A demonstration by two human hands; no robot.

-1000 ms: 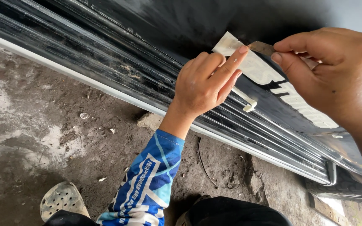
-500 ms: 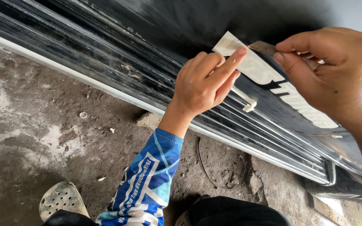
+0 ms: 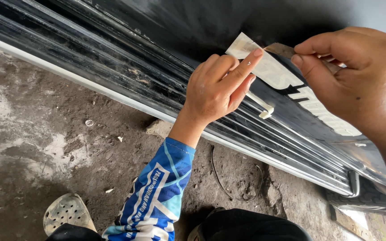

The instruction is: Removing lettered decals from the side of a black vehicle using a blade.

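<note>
Decal strip [image 3: 287, 78], pale and partly lifted, lies along the black glossy body panel [image 3: 166, 40] of a vehicle, far right in the scene, just above the ribbed side step [image 3: 112, 76]. The left hand [image 3: 217, 89] rests on the panel with its index finger stretched out, the fingertip pressing the near corner of the strip; the other fingers are curled in, closed on nothing. The right hand [image 3: 358, 80] has thumb and forefinger pinched together on the raised edge of a brownish backing layer, just beside the left fingertip. A short curl of peeled material [image 3: 262, 107] hangs from the step below the left hand.

The step in hand appears to be separating the strip's layers while one end is pinned. The next move would seem to call for a slow, low-angle pull by the right hand, with steady pressure from the left finger, so that the film neither tears nor drags out of line.

Below: stained concrete floor [image 3: 45, 143], a perforated sandal [image 3: 65, 212], and a blue patterned sleeve [image 3: 157, 196].
</note>
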